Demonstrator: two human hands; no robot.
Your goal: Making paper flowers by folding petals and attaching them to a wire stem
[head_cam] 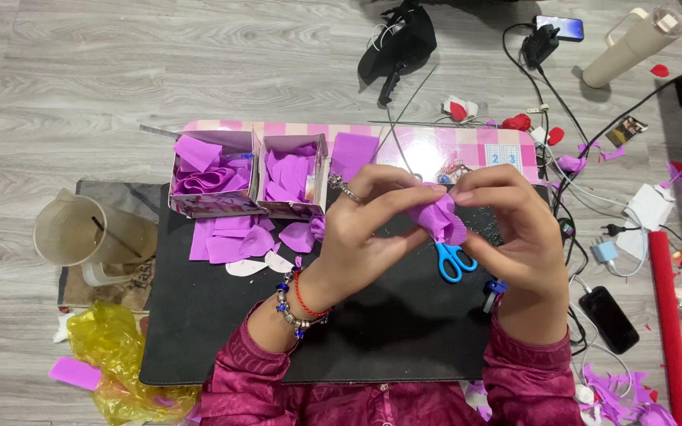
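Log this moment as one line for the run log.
left hand: holds purple paper flower | right hand: pinches same flower | below: blue scissors on black mat | left: two boxes of purple paper

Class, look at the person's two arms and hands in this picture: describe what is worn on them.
Both arms wear dark pink, slightly shiny sleeves pushed up above the wrists. The left hand has a silver ring on one finger. The left wrist carries a thin red cord and a bracelet of blue and silver beads. The right hand shows no rings or bands.
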